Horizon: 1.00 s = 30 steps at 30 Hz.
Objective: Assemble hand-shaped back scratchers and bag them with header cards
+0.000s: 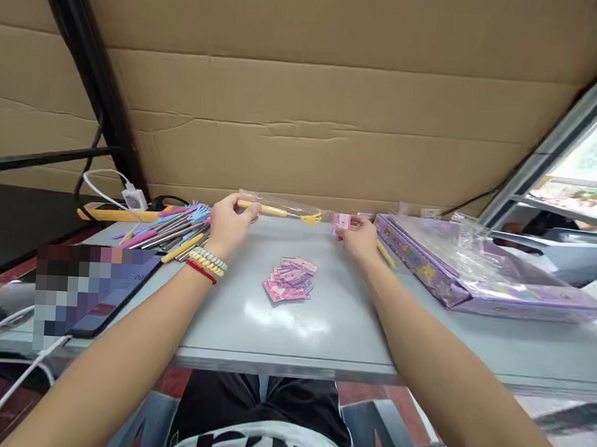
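My left hand (231, 221), raised over the far part of the table, is closed on the handle of a yellow back scratcher (309, 218). Its metal rod and claw-shaped head point right, and a clear plastic sleeve (284, 203) runs along it. Between the fingertips of my right hand (358, 237) is a small pink printed card (340, 223), just right of the scratcher's head. A loose pile of similar pink cards (291, 280) lies between my forearms. Several more back scratchers (165, 228), in pink, blue, purple and yellow, are heaped left of my left hand.
A purple printed box (456, 265) with clear plastic bags (477, 249) in it stands at the right. Behind it, a yellow stick (385, 253) lies by my right wrist. A tablet (109, 293) and white cables (20, 382) occupy the left. Cardboard (294, 116) walls the back.
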Motion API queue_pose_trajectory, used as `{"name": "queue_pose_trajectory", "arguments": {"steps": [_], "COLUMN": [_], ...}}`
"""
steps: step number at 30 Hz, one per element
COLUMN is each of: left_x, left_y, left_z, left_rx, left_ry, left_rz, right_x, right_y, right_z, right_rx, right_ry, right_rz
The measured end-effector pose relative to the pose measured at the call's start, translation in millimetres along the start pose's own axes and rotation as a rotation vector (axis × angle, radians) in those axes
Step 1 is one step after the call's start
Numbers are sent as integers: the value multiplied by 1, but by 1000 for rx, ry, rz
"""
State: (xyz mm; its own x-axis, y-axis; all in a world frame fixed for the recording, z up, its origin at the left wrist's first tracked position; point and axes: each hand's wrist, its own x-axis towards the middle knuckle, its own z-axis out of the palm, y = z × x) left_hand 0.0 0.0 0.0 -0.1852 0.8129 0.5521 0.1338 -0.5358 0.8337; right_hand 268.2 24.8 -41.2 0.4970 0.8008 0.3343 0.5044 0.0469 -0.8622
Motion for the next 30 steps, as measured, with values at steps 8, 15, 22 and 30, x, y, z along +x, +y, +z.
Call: {"name": "queue_pose_trajectory", "arguments": {"steps": [8, 15, 22, 30], "left_x": [3, 3, 2, 3], "left_y": [-6, -6, -12, -19], "left_z": [-2, -2, -2, 0], "left_rx": [-89, -115, -189, -216], "left_ry": [53, 52, 13, -1], "left_rz": [-23, -56, -136, -157], "right_x": [5, -1, -2, -8], "right_y": [2, -8, -8, -11], "right_z": [-8, -10, -6, -5], "right_rx": [151, 324, 417, 378], "right_ry": [9, 47, 6, -149], "right_rz": [47, 104, 69, -36]}}
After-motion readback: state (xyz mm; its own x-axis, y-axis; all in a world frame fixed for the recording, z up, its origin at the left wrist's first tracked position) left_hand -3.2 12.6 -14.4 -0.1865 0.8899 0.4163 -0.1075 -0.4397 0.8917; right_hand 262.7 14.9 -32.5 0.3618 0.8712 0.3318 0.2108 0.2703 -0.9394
